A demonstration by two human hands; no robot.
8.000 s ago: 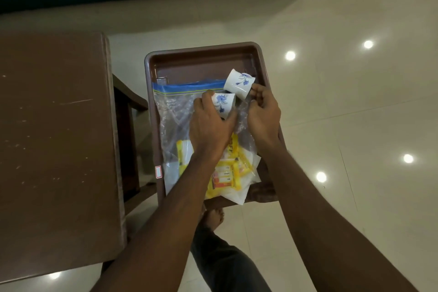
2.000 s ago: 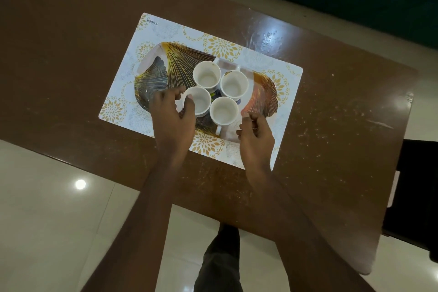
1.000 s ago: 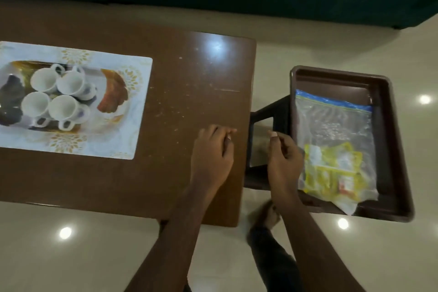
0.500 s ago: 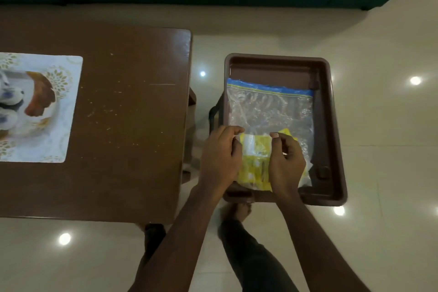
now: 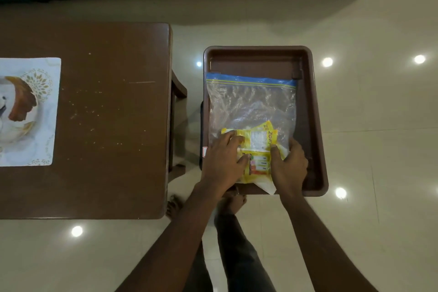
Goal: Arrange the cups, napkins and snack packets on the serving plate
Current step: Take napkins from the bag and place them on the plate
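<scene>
Yellow snack packets [image 5: 259,140] lie on a clear zip bag [image 5: 251,104] inside a brown tray [image 5: 310,125]. My left hand [image 5: 224,161] presses on the packets' left side, with its fingers curled over them. My right hand [image 5: 288,166] grips their right side, thumb on top. A white napkin corner [image 5: 267,186] pokes out under the packets. The serving plate [image 5: 20,106], gold and brown patterned, sits at the far left edge on a white placemat [image 5: 51,111]; the cups are mostly out of frame.
A brown wooden table [image 5: 109,114] fills the left. The tray rests on a low dark stand to its right. Glossy cream floor tiles [image 5: 379,137] surround them. My legs and feet [image 5: 232,201] are below the tray.
The view has shifted slightly right and closer to the tray. Both hands have spread to either side of the yellow packets and closed on them.
</scene>
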